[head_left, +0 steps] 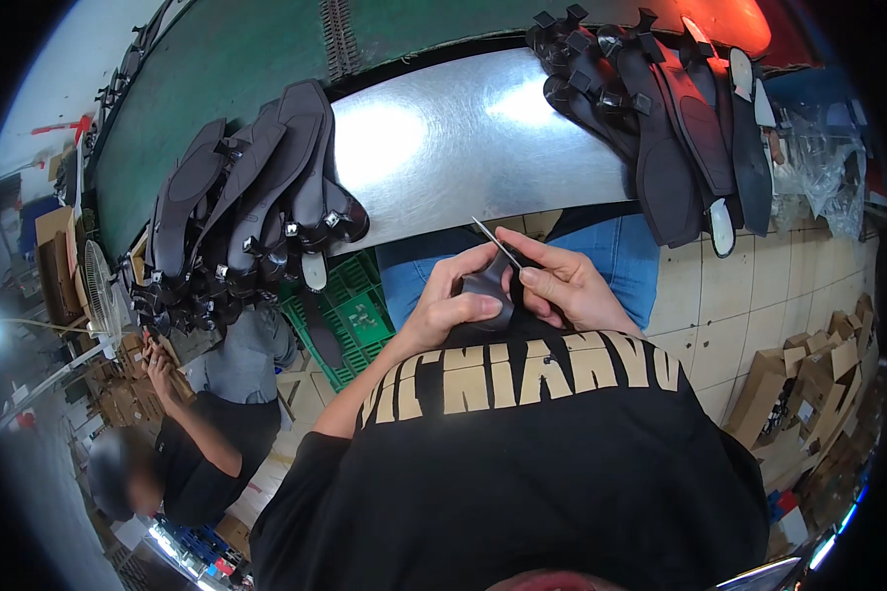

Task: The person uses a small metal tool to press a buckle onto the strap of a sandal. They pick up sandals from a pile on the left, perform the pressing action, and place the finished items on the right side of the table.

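Note:
My left hand grips a dark shoe upper piece in front of my chest, thumb lying across it. My right hand is closed on a thin pointed metal tool, its tip pointing up and left above the piece. Both hands meet over my lap, just below the edge of a shiny metal table. Part of the piece is hidden behind my fingers and black shirt.
A pile of dark shoe uppers with buckles hangs over the table's left end, another pile at its right. A green plastic crate is below. A seated person works at lower left. Cardboard boxes lie on the tiled floor at right.

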Available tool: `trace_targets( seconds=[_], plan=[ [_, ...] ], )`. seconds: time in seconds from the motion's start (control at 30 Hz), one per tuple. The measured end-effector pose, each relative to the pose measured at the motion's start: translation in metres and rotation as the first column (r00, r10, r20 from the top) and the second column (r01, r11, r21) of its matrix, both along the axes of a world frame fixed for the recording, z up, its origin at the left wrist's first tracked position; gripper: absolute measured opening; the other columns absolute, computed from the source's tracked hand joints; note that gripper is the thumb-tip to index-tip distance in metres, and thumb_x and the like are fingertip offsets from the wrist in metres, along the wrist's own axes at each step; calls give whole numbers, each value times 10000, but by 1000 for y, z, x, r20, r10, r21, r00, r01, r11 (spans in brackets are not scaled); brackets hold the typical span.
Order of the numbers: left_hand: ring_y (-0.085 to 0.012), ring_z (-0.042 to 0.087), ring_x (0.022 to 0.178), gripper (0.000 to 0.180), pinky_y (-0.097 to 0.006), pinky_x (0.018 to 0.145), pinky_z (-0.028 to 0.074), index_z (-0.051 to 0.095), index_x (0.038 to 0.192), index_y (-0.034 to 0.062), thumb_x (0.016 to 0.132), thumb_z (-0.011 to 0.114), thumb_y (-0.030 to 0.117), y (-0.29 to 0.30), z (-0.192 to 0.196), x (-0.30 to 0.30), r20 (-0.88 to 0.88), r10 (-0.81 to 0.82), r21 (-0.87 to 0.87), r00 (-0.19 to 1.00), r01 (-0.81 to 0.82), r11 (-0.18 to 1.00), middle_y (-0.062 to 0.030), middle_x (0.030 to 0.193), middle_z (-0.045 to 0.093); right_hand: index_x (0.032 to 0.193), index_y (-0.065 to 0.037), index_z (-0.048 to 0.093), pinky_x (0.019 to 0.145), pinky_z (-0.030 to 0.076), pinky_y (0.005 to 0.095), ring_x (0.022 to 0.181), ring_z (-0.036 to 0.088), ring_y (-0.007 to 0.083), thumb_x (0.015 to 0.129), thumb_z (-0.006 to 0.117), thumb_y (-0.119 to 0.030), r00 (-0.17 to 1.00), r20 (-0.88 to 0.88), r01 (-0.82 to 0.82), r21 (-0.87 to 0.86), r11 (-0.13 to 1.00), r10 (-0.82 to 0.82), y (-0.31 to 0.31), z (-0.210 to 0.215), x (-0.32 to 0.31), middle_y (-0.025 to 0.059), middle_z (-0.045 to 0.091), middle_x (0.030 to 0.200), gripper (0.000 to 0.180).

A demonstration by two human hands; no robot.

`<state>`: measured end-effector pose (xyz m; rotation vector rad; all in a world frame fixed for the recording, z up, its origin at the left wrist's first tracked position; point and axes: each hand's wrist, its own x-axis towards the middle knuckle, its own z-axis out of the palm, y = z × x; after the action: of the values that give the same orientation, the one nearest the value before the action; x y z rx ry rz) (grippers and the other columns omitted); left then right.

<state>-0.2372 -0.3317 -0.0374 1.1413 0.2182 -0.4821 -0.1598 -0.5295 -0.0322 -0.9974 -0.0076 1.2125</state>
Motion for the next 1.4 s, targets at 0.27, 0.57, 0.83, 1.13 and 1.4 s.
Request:
trace_targets(
  seconds=[0.27, 0.57, 0.83, 1.13, 1.4],
  plan=[
    [-101, 531, 888, 750, -231, 801, 398, 458, 1343, -73, 686, 646, 236, -9, 9, 1, -84, 92, 14, 992, -91, 996, -33, 981, 589, 1480, -136, 357, 531, 323, 172, 593, 370, 26, 986, 436, -14, 996, 85, -25, -78, 997, 32, 12, 16, -2, -49, 434, 695, 515],
    [-93, 522, 864, 559, -225, 760, 386, 552, 1156, -51, 663, 655, 192, -5, 6, -2, 0, 2, -28, 1000, -2, 1000, -19, 946, 578, 1470, -113, 373, 544, 334, 147, 621, 369, 14, 1000, 430, -21, 998, -53, 39, 50, 998, -36, 5, 3, -6, 2, 521, 858, 482],
    [-92, 520, 836, 530, -223, 746, 381, 566, 1113, -40, 659, 656, 219, -7, 0, -4, 22, 17, -26, 1000, -17, 1000, -17, 909, 577, 1488, -127, 333, 490, 332, 150, 602, 370, 13, 1010, 418, -51, 991, -124, -37, 92, 995, 49, 0, -7, 2, 4, 530, 859, 491],
    [-79, 501, 766, 494, -208, 675, 364, 597, 1049, -36, 664, 634, 272, -3, -2, -5, -54, 93, -14, 994, -94, 995, -9, 831, 569, 1496, -145, 319, 547, 331, 166, 601, 354, 15, 993, 414, -7, 996, -37, -88, -47, 995, 86, 11, 13, -1, -25, 529, 839, 530],
    [-78, 501, 787, 503, -209, 678, 363, 595, 1047, -41, 647, 614, 264, -1, 2, -3, -2, 17, -26, 1000, -17, 999, -14, 855, 571, 1477, -123, 360, 530, 332, 151, 602, 360, 15, 1004, 405, -23, 998, -27, -62, 25, 998, 63, 4, 5, -2, -3, 551, 874, 485]
  ],
)
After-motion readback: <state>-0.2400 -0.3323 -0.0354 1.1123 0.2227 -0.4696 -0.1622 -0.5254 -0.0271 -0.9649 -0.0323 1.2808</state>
